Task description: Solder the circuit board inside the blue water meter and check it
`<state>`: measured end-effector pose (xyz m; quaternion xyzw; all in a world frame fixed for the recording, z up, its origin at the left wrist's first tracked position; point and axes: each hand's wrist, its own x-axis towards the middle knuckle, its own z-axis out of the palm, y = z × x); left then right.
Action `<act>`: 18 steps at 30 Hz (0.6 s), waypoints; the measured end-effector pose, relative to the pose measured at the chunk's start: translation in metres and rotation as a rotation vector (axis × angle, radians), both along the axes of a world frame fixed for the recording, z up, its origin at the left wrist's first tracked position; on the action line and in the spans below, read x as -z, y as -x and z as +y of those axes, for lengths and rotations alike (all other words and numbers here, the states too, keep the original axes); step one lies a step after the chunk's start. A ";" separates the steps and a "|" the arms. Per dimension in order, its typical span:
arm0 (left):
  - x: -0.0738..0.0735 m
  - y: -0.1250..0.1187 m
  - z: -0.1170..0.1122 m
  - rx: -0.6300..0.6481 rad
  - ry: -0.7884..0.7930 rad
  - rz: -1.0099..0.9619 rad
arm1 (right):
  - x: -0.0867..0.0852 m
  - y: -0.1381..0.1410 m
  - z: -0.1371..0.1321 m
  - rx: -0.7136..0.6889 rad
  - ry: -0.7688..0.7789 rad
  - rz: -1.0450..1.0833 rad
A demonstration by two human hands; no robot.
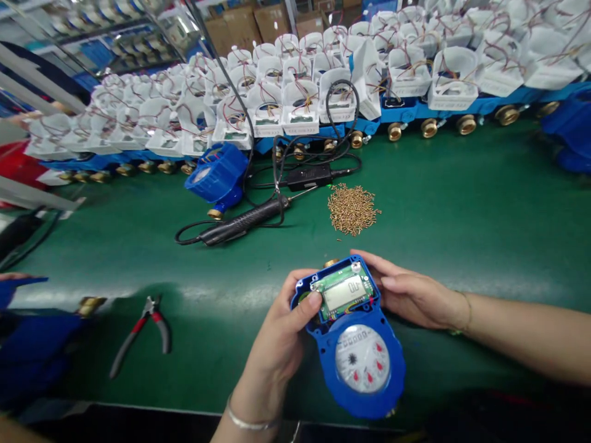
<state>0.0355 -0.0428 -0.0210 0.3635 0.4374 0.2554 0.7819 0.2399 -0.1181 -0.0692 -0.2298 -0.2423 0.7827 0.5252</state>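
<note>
A blue water meter [323,344] lies near the front edge of the green bench, its dial [362,358] facing up. Its upper housing is uncovered, showing a green circuit board with a small display [344,293]. My left hand [289,320] grips the housing's left side, the thumb resting on the board's edge. On the opposite side, my right hand [413,294] has its fingers against the housing, the fingertips partly hidden behind it. Beyond the meter is a heap of small brass-coloured screws [353,209]. A black electric screwdriver [244,221] lies left of that heap.
Rows of meters with white open housings and wires [300,101] line the back. A blue meter [217,175] stands behind the screwdriver. Red-and-grey pliers [146,326] lie at left, near another person's hand [18,276] and a blue part. Black cables trail across the bench.
</note>
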 end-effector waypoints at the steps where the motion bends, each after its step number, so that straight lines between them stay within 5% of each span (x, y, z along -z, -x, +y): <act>1: 0.000 0.000 0.000 0.003 -0.003 0.003 | 0.000 0.000 0.002 0.004 0.016 0.011; 18: -0.012 -0.009 -0.001 -0.014 -0.001 0.064 | -0.007 0.004 0.009 0.058 0.026 -0.109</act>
